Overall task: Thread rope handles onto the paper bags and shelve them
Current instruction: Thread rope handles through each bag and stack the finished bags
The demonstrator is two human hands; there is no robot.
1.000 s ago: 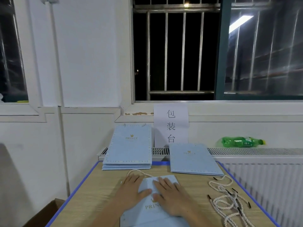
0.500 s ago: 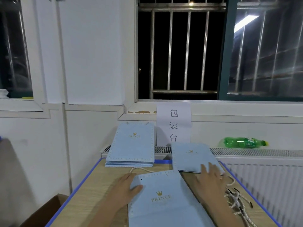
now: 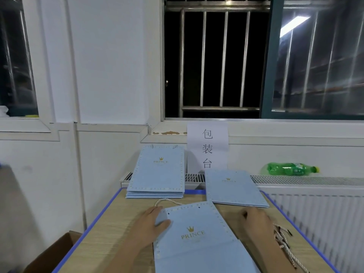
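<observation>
Table (image 3: 122,225), wood-grain top with blue edging, set against a radiator below a barred window; paper sign (image 3: 207,146) with three printed characters on the wall behind.

Stack of flat blue bags (image 3: 157,172), far left of the table top, printed side up, rope ends showing at its top edge. Second, thinner stack (image 3: 234,188), far right, overhanging toward the radiator.

Working bag (image 3: 197,239), pale blue paper, lying flat at the near centre. Long axis runs near-to-far, tilted slightly leftward at the far end; punched top edge points away from the person. A loop of rope handle (image 3: 167,201) emerges beyond that edge.

Left hand (image 3: 151,225), flat, thumb laid over the bag's left margin, pinning rather than gripping.

Right hand (image 3: 256,219), fingers loosely spread over bare table just right of the bag; appears to hold nothing.

Loose rope handles (image 3: 281,237), tangled heap by the right wrist.

Green bottle (image 3: 291,169), lying on the radiator top.

Hazards, judged: picking one rope may drag the whole tangle; the bag may slide if the pinning hand lifts.
</observation>
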